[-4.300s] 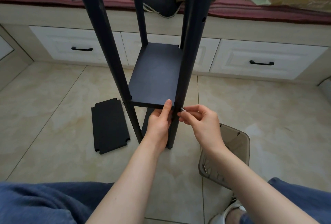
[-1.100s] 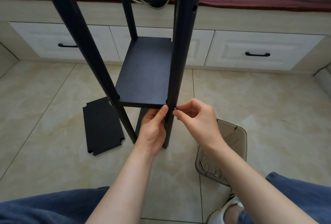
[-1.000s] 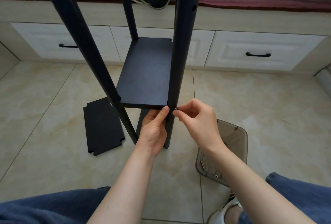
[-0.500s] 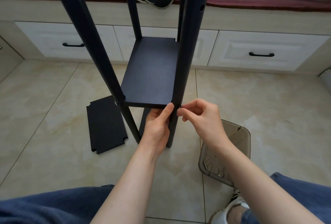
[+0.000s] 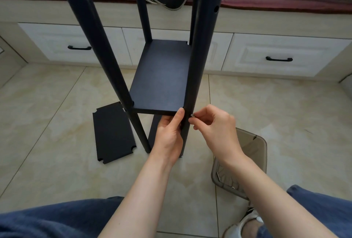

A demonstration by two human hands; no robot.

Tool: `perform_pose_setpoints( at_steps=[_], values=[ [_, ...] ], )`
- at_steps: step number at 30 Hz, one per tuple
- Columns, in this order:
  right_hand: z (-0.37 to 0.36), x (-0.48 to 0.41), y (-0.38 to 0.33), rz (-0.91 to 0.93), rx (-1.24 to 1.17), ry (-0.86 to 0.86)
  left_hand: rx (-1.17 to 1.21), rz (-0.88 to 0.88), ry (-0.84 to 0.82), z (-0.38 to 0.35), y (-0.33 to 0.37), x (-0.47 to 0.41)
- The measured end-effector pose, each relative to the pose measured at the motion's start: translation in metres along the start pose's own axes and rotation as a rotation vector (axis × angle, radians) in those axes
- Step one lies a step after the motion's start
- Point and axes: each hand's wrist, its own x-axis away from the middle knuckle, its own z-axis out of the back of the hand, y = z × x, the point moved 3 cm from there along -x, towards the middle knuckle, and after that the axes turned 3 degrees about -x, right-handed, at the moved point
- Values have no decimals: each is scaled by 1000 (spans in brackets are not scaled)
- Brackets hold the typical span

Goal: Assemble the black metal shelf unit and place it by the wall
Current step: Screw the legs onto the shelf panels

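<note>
The black shelf unit stands upright on the tiled floor, with a flat shelf panel [image 5: 162,77] fitted between its round posts. My left hand [image 5: 170,133] grips the near right post [image 5: 198,62] just under the panel, thumb up against the panel's front edge. My right hand [image 5: 215,129] pinches a small silver screw [image 5: 192,115] against the right side of that post, level with the panel. A loose black shelf panel [image 5: 113,133] lies flat on the floor to the left of the unit.
A translucent brown plastic container [image 5: 247,154] with small hardware sits on the floor by my right wrist. White drawers [image 5: 282,56] under a cushioned bench run along the back. My knees in blue trousers frame the bottom edge; a white shoe [image 5: 247,222] shows at lower right.
My hands stay at the same joint of the near right post. The right fingers have shifted slightly on the screw at the post. The view has drifted a little.
</note>
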Motion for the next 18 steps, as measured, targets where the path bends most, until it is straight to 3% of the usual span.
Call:
perform_pose_setpoints(
  at_steps=[5,14,18],
  values=[
    [1,-2,0,-28,7,-15,6,3,-22,-2,0,-1],
    [3,-5,3,-190,-224,5,-29,-18,-8,-1,-1,0],
    [3,-4,1,-146,-169,40,-37,-48,5,-4,-1,2]
  ],
)
